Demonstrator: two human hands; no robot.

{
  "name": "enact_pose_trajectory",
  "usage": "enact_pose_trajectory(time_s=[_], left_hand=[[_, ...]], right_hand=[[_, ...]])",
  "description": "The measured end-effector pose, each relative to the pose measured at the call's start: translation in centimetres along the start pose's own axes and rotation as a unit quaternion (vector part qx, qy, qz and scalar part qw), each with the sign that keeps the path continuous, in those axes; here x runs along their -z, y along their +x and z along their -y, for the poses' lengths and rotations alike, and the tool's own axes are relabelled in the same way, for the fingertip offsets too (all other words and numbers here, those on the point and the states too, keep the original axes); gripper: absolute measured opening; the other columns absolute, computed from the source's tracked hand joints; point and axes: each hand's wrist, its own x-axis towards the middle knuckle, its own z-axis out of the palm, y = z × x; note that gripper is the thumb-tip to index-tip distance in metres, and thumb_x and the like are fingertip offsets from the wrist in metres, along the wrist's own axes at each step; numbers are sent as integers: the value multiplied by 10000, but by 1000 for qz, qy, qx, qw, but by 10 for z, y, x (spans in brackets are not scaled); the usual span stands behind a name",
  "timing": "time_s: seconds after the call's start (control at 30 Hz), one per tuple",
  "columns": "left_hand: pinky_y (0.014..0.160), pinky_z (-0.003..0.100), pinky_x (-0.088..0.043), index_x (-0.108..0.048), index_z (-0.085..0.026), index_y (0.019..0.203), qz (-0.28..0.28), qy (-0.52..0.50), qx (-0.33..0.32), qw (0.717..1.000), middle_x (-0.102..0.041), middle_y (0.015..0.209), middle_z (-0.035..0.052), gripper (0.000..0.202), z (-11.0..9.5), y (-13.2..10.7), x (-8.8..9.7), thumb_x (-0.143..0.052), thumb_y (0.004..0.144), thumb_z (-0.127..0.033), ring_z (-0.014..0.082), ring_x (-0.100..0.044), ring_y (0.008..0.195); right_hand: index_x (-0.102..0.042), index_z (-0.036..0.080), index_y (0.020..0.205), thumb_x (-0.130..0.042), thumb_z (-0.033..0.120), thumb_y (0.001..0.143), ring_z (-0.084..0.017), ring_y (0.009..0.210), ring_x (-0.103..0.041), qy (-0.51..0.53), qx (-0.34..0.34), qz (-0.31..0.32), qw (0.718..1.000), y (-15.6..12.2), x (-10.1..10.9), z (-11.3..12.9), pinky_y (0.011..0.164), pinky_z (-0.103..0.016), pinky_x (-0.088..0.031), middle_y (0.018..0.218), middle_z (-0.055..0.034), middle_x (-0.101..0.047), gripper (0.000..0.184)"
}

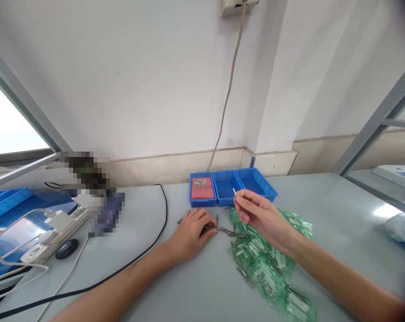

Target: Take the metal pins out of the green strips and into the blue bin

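Observation:
My right hand point(261, 214) is raised over the table, its thumb and fingertips pinching a small thin white stick point(234, 192). My left hand point(194, 232) rests on the tabletop, fingers curled over thin metal pins point(207, 228); how many it covers is hidden. More loose metal pins point(234, 234) lie between the two hands. Under and in front of my right hand spreads green plastic bubble wrap point(256, 257), with white pieces and metal pins on it. A few pins point(244, 277) lie beside its left edge.
Behind my hands stand three blue trays; the left tray point(190, 190) contains a red sheet point(202, 189) with a small clear bag. A black cable point(135, 261) crosses the grey table point(175, 286) on the left, near a power strip point(60, 235) and a black mouse point(66, 249).

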Motion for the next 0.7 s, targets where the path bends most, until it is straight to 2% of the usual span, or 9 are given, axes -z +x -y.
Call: enact_pose_trajectory(time_s=[0.7], left_hand=[[881,354,-390,-637,-236,1066,1,1,0,1000,-660,1075,6,28,0,0,0,-642,1070,-263,211,-581,1010]], right_hand=[[-634,229,880,-763,464,966,-136,670,-390,-4,-11,4,1000,-1,-2,2,653,-297,-337,812,19,-502,282]])
